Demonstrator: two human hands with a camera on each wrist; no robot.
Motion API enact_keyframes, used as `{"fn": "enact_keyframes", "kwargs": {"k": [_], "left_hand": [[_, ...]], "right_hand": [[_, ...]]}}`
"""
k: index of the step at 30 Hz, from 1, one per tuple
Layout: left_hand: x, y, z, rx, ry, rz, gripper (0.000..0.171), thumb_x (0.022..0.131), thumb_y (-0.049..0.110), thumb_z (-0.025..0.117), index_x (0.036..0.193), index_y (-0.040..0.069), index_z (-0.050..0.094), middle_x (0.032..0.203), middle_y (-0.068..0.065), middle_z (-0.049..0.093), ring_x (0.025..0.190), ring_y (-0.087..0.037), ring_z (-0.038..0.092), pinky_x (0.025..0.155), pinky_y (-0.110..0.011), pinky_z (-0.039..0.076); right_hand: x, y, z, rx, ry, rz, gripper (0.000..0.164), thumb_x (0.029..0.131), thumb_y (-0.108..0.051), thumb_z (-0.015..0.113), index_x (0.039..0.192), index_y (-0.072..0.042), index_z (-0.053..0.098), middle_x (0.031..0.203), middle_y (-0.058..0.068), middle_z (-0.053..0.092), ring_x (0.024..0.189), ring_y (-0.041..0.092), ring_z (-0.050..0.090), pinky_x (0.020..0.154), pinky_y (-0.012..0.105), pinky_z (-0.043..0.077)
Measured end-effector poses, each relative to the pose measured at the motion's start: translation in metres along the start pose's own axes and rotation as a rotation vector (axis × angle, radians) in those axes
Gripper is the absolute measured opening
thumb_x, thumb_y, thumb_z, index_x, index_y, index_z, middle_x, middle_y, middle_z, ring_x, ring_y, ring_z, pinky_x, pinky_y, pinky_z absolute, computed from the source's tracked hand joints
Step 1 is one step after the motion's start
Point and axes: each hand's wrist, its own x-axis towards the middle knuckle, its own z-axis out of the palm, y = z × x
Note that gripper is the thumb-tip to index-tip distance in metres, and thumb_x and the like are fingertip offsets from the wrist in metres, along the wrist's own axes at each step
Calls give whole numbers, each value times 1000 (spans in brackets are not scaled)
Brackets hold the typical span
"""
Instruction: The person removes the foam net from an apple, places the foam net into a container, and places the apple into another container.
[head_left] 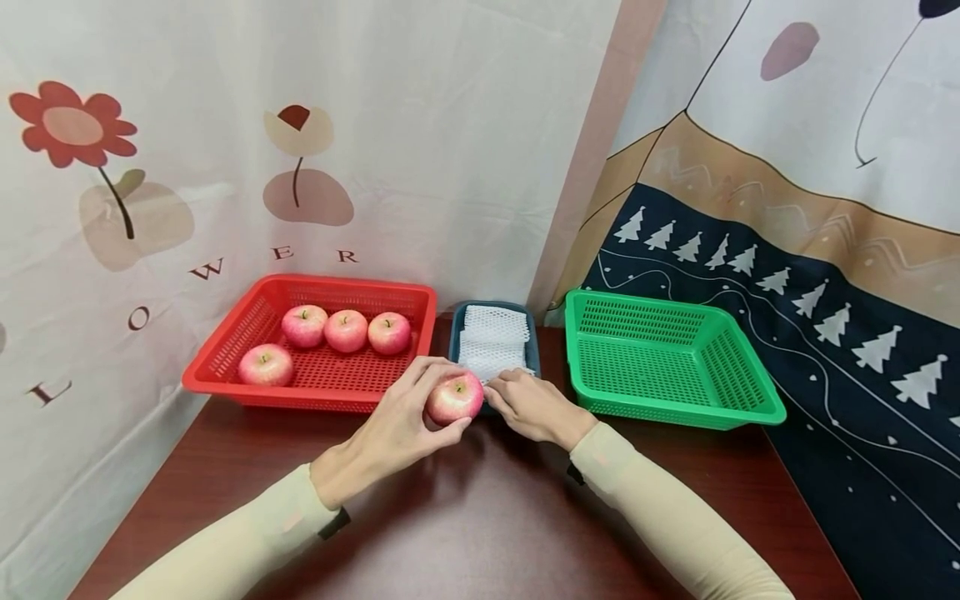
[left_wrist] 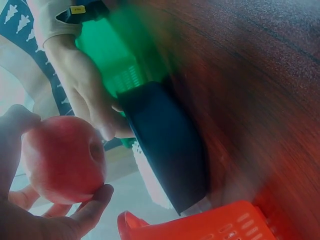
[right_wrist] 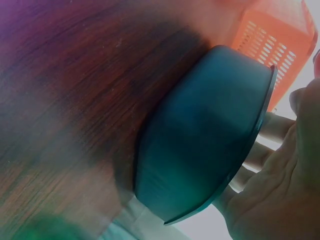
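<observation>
My left hand holds a pink-red apple above the table, thumb on the near side and fingers round the far side. In the left wrist view the same apple sits between thumb and fingers. My right hand reaches over the near rim of a small dark blue tray. White foam fruit nets lie in that tray. The right wrist view shows the fingers going over the rim of the tray; their tips are hidden, so whether they pinch a net does not show.
A red plastic basket with several apples stands at the left, close to the blue tray. To the right is a green plastic basket with nothing in it. A printed curtain hangs behind the brown table.
</observation>
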Motion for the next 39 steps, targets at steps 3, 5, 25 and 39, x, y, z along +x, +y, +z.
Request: {"fn": "enact_keyframes", "kwargs": {"k": [3,5,25,39], "left_hand": [[0,1,0,8,-4,-3,61,92,25,97,146,15,71,143,-4,69,125,-17,74,101,-40,69],[-1,1,0,12,-4,-4,61,92,26,97,146,15,71,143,-4,68,124,-17,74,101,-40,70],[0,0,0,40,18,52,58,95,20,95,149,21,75,152,-15,68,128,-27,77,90,-37,69],[4,2,-8,65,29,48,58,94,21,95,148,22,76,150,-12,67,128,-27,75,95,-41,72]], "right_hand": [[-1,2,0,-2,-3,5,39,126,-39,49,132,-17,81,126,4,81,126,27,75,105,49,67],[-1,3,0,-4,1,3,41,126,-39,50,140,-16,81,133,6,81,131,28,74,111,50,66],[-10,0,-15,-54,168,-14,34,121,-39,63,140,-18,81,135,4,81,123,25,74,103,45,69],[-26,0,-31,-43,236,-15,32,117,-37,71,140,-16,82,134,5,82,116,23,73,96,41,69]]}}
